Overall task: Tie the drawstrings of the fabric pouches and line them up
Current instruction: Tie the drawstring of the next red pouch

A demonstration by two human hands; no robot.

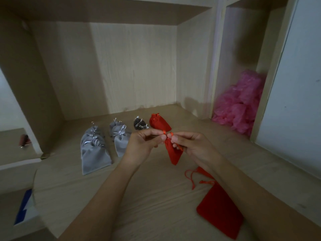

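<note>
A small red pouch (173, 153) hangs in the air between my hands, neck up. My left hand (145, 142) pinches one red drawstring end at the neck, and my right hand (188, 145) pinches the other. On the wooden shelf (139, 197) behind lie tied pouches in rows: light grey pouches (95, 153) at the left, more grey pouches (120, 138) beside them, a dark grey pouch (139, 124), and a tied red pouch (159, 123). A flat red pouch (220, 211) with loose strings lies under my right forearm.
A heap of pink plastic bags (240, 105) fills the narrow compartment at the right. The cupboard's side wall (34, 84) rises at the left and a white panel (295, 101) at the far right. A blue and white object (24, 207) lies low left.
</note>
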